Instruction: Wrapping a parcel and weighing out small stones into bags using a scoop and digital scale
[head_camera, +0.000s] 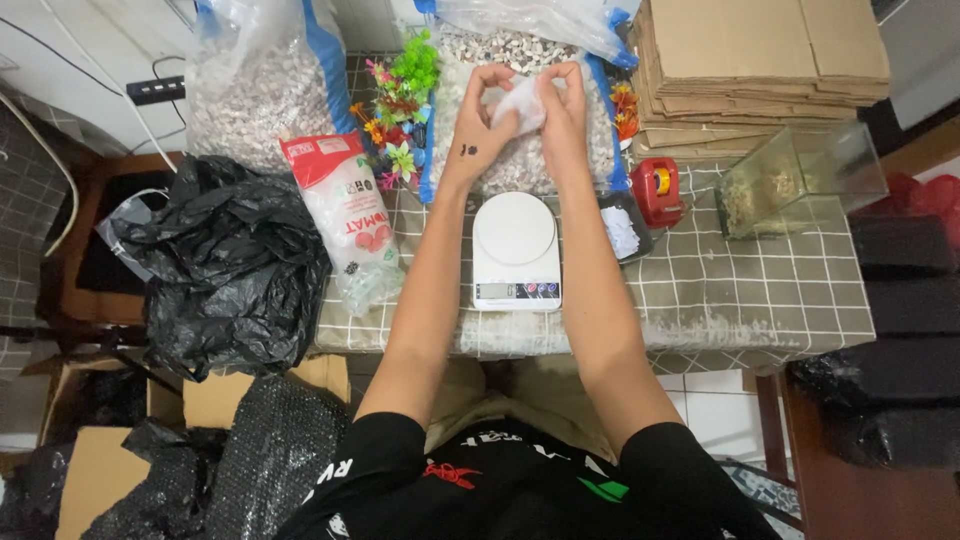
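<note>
My left hand (483, 115) and my right hand (562, 110) are raised together above a big clear sack of small pebbles (520, 160). Both pinch a small white plastic bag (523, 103) between their fingers, each at one side of it. Just in front of the sack, below my forearms, a white kitchen scale (515, 248) with a round pan stands on the checked tablecloth (720, 290). Its pan is bare.
A second sack of pebbles (255, 85) and a red-and-white packet (345, 215) lie at the left, beside colourful plastic plants (400, 110). A black rubbish bag (225, 265) hangs off the left edge. At the right are a red tape dispenser (657, 190), a small glass tank (800, 175) and stacked cardboard (760, 65).
</note>
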